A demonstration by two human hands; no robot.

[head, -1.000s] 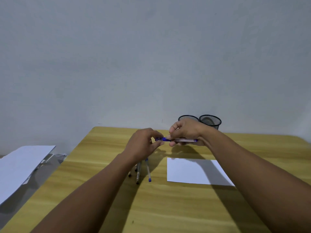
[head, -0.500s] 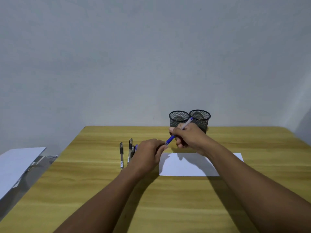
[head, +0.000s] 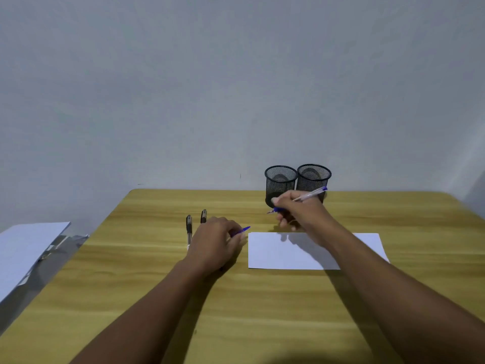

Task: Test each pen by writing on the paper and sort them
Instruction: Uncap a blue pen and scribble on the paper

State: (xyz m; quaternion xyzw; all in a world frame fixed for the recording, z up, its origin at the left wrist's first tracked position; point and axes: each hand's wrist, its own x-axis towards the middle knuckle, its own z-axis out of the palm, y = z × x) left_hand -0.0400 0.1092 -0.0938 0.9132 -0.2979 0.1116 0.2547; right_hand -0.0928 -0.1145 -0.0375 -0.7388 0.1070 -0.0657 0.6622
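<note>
Right grip holds the pen; left grip pinches a blue cap. Next, the tip should touch the paper.

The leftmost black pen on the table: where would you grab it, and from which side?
I'd pinch the leftmost black pen across its barrel mid-length, from above and its left: it lies flat, pointing away, and the second black pen and the left hand crowd its right.
</note>
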